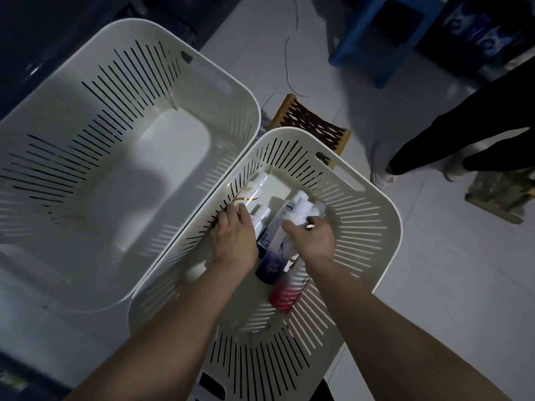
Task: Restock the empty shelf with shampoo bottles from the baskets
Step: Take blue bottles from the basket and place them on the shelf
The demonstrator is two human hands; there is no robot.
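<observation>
We reach into the slotted white plastic basket (373, 256). Left hand (236, 238) wraps the white gold-printed bottle (249, 195); right hand (314, 241) clasps the white-to-navy bottle (275, 250). Lift both straight up, clear of neighbouring bottles.

The scene is dim and bluish, with mild noise. Soft light comes from above, brightest on the floor (333, 91) beyond the hands. A broad shadow lies across the basket (121, 180) left of the left hand (236, 238). Wide-angle distortion bows the basket rims and stretches the forearms near the bottom edge. The corners sink into blurry darkness.
</observation>
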